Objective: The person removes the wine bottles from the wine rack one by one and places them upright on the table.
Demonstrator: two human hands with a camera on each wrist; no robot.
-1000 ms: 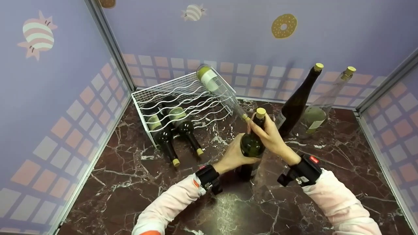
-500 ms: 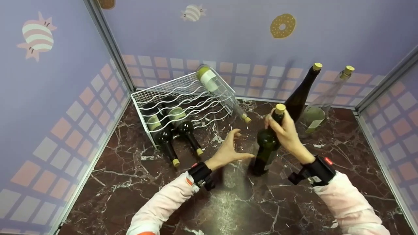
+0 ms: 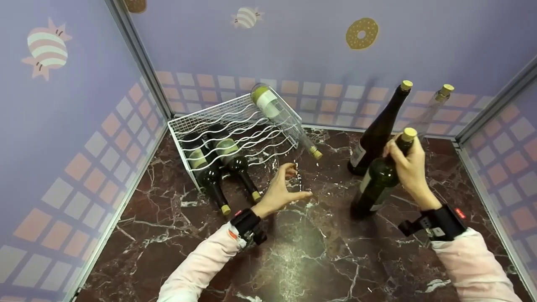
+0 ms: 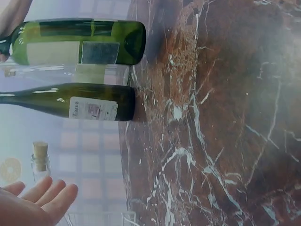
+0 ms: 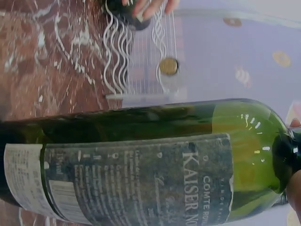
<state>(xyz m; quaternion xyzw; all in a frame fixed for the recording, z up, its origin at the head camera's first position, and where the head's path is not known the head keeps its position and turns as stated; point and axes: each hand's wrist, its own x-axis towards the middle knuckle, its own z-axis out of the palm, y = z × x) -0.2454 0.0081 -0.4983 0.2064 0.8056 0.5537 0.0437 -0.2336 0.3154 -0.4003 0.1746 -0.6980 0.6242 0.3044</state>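
Observation:
My right hand (image 3: pixel 410 165) grips the neck of a dark green wine bottle (image 3: pixel 377 184), just below its yellow cork. In the right wrist view the dark label of this green wine bottle (image 5: pixel 141 174) faces the camera. My left hand (image 3: pixel 279 191) hovers over the table with thumb and fingers spread and nothing between them; it is nearest the rack's front. A white wire wine rack (image 3: pixel 235 111) holds two dark bottles (image 3: pixel 239 163) low down. On its top rests a clear corked bottle (image 3: pixel 289 119), neck pointing toward me.
Behind the gripped bottle stand a slim dark bottle (image 3: pixel 375 138) and a clear bottle (image 3: pixel 432 107), the latter partly hidden. A marbled dark red table (image 3: pixel 319 260) lies beneath. Patterned panels (image 3: pixel 260 46) close off the back and both sides.
The right hand has carried the green wine bottle rightward. The left hand has let go of that bottle and drawn back to the left. The rack and its bottles have stayed put.

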